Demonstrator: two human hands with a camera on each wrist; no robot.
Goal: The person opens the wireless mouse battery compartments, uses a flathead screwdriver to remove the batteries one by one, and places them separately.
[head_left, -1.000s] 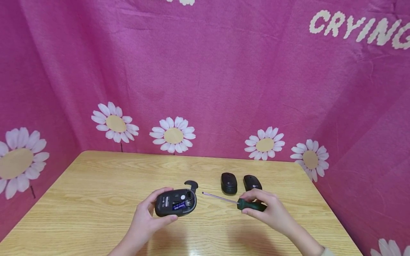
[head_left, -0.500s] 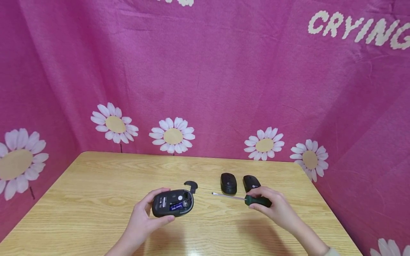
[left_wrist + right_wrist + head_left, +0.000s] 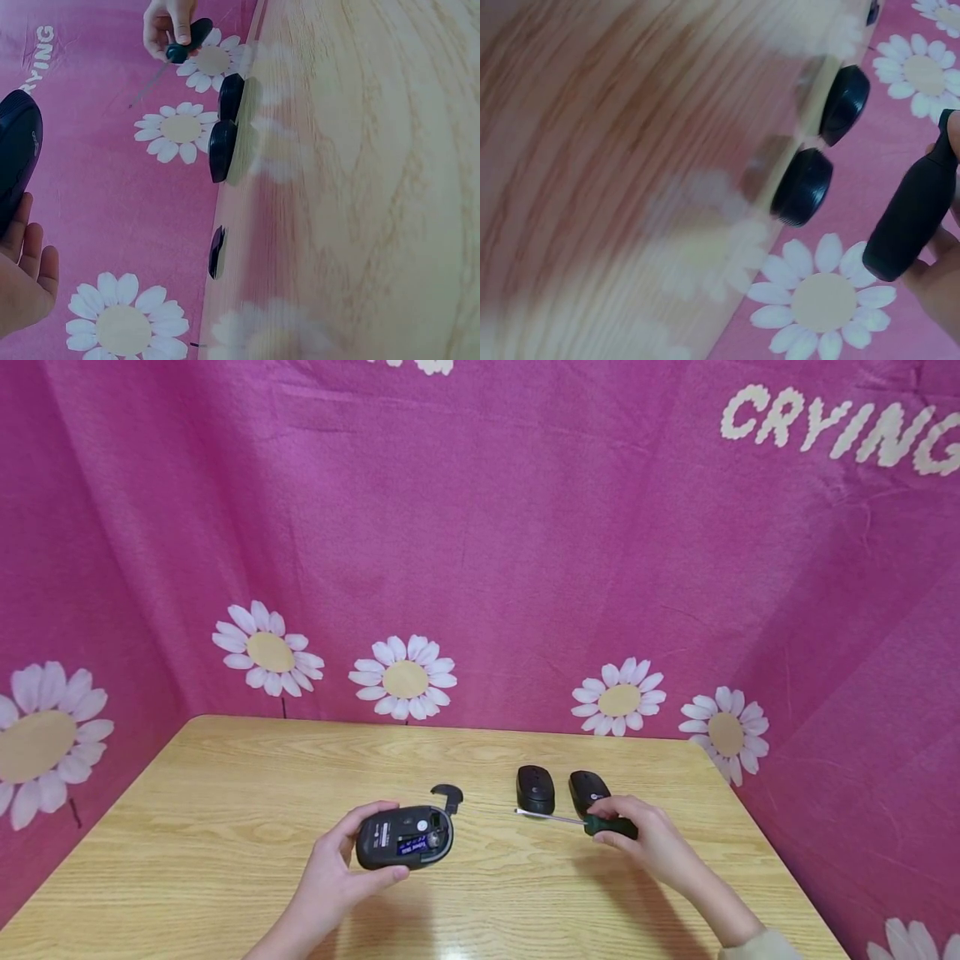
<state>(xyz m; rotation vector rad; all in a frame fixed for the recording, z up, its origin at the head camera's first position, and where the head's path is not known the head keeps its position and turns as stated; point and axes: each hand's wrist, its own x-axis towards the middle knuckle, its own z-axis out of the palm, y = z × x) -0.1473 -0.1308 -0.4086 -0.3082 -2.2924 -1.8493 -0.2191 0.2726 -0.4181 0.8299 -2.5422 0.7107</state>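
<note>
My left hand [image 3: 333,868] holds a black computer mouse [image 3: 390,839] by its edges, underside facing up toward the head camera. Its battery bay lies uncovered, with a blue battery [image 3: 412,845] inside. Between thumb and fingers, my right hand [image 3: 652,839] grips the dark green handle [image 3: 600,826] of a screwdriver [image 3: 551,817]; its metal shaft points left, held above the table. The handle [image 3: 911,202] also fills the right side of the right wrist view. A black battery cover [image 3: 450,797] rests on the table just beyond the held mouse.
Two more black mice stand on the wooden table [image 3: 262,793]: one mouse [image 3: 536,790] behind the screwdriver tip, another mouse [image 3: 587,787] partly behind my right hand. A pink cloth [image 3: 480,543] with daisies hangs along the back and sides.
My right hand has drawn the screwdriver to the right, away from the held mouse. The left hand and its mouse shifted slightly left, then stayed nearly still.
</note>
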